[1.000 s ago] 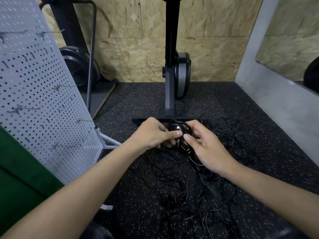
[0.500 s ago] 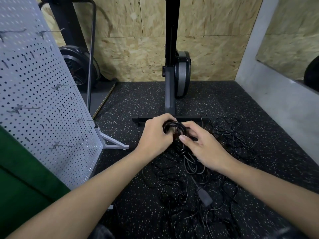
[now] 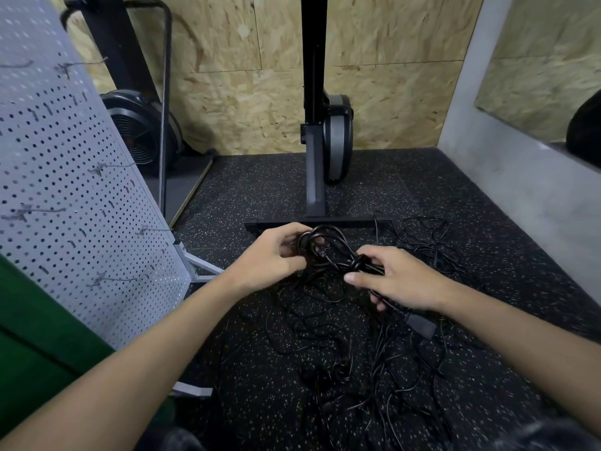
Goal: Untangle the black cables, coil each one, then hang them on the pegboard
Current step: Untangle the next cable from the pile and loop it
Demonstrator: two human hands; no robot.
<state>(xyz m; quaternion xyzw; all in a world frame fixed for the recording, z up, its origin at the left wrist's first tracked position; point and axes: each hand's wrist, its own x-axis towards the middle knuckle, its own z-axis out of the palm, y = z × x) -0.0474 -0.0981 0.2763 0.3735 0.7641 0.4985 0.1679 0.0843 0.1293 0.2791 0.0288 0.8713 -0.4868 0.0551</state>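
Observation:
A thick black cable coil hangs between both hands above the floor. My left hand grips its left loop. My right hand holds the wrapped end of the coil, and the cable's plug dangles just below that hand. A tangle of thin black cables lies spread on the speckled floor under and to the right of the hands. The grey pegboard stands tilted at the left, with several bare metal hooks.
An exercise machine's black post and base bar stand right behind the hands. A fan-wheel machine sits at the back left. A grey wall runs along the right. Something green lies at the lower left.
The hands have drawn apart: the right hand moved right and down along the cable, and the coil stretched into a longer bundle. The plug now hangs under the right hand.

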